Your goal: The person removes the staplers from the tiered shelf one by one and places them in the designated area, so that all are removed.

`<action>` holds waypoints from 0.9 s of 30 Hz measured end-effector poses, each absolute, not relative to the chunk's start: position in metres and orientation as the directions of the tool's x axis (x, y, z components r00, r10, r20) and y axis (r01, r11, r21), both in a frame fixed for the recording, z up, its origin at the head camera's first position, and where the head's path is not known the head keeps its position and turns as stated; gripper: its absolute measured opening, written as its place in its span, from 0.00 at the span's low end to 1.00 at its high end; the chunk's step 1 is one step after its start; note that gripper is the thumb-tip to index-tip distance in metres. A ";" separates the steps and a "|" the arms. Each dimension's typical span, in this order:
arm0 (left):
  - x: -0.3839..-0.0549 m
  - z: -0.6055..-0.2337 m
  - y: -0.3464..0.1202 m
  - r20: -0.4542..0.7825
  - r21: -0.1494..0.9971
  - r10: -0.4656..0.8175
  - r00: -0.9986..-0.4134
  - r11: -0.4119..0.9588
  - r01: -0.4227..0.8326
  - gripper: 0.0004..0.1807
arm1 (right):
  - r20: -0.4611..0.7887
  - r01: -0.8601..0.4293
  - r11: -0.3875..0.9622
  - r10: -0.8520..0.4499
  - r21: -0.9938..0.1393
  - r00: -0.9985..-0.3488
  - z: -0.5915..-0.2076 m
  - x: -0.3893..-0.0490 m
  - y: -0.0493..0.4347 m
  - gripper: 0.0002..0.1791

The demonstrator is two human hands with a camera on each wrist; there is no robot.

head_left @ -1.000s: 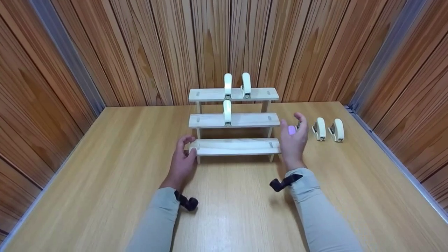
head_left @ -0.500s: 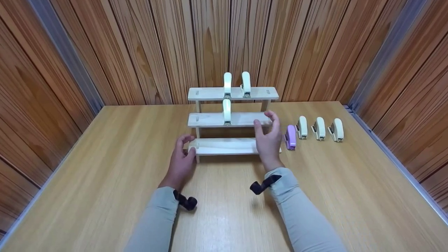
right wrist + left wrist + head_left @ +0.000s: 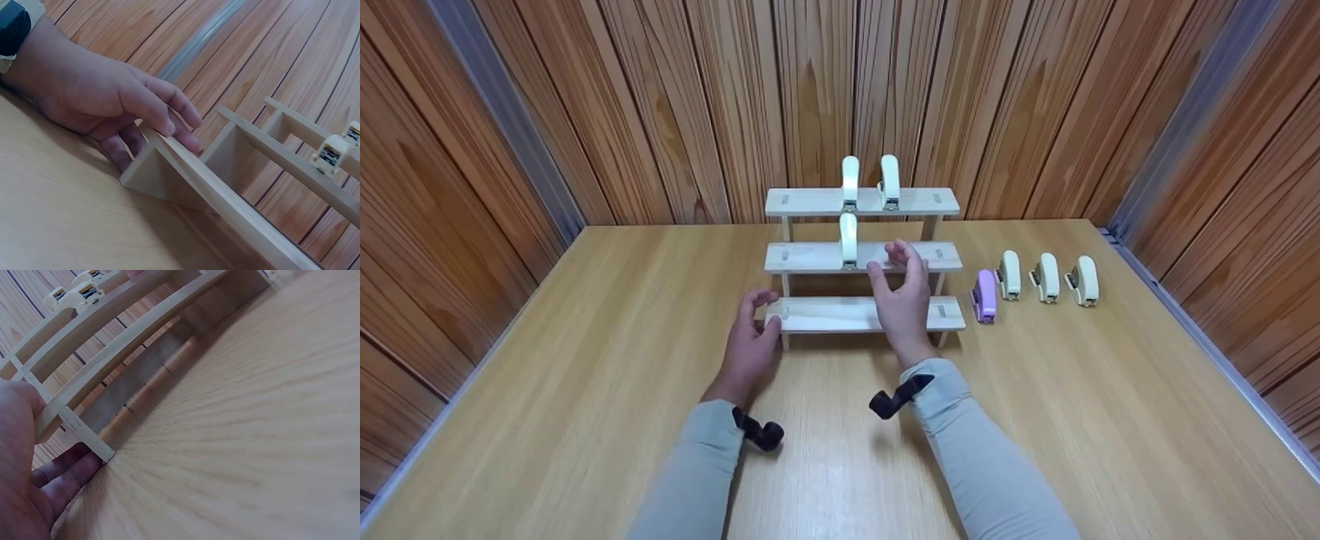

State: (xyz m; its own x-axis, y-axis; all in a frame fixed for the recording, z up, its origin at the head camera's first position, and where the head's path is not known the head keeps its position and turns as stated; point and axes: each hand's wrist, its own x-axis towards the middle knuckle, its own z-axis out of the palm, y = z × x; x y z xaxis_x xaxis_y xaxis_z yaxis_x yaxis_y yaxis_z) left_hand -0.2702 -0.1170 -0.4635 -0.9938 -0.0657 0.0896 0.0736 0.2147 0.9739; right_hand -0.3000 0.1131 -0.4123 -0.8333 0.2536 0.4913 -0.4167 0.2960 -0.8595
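A three-tier wooden display stand (image 3: 829, 319) stands in the middle of the table. My left hand (image 3: 750, 341) grips the left end of its lowest board, thumb on the board and fingers by the leg (image 3: 84, 433). The right wrist view also catches this left hand (image 3: 112, 95). My right hand (image 3: 904, 304) hovers over the right part of the lower boards, thumb and fingers apart and nothing between them. Just left of its fingertips, a white stapler (image 3: 848, 240) stands on the middle board. Two more white staplers, one left (image 3: 850, 182) and one right (image 3: 889, 181), stand on the top board.
Right of the stand, a purple stapler (image 3: 984, 296) stands on the table (image 3: 607, 375). Beyond it are three white staplers (image 3: 1009, 275) in a row. Wood-plank walls (image 3: 720, 112) close off the back and sides.
My right hand has moved left from beside the purple stapler to over the stand, uncovering the purple stapler and a white one. My left hand stays at the board's left end.
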 end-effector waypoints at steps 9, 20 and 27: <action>-0.268 -0.462 -0.117 0.089 0.975 -0.059 -0.994 0.208 0.075 0.23 | 0.512 -0.421 0.352 0.226 -0.836 -0.828 -0.411 -0.303 0.100 0.30; -0.268 -0.463 -0.117 0.133 0.976 -0.059 -0.989 0.184 0.120 0.23 | 0.555 -0.431 0.446 0.195 -0.784 -0.808 -0.411 -0.308 0.084 0.30; -0.267 -0.461 -0.117 0.091 0.978 -0.068 -0.994 0.196 0.076 0.23 | 0.527 -0.384 0.498 0.185 -0.778 -0.829 -0.412 -0.312 0.078 0.30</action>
State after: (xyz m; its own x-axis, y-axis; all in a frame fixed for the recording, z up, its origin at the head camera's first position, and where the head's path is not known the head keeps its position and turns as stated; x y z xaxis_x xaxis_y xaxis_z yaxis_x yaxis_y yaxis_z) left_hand -0.2665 -0.1169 -0.4608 -0.9935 -0.0680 0.0908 0.0759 0.1960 0.9777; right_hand -0.3122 0.0783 -0.4117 -0.8294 0.1846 0.5273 -0.3836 0.4979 -0.7778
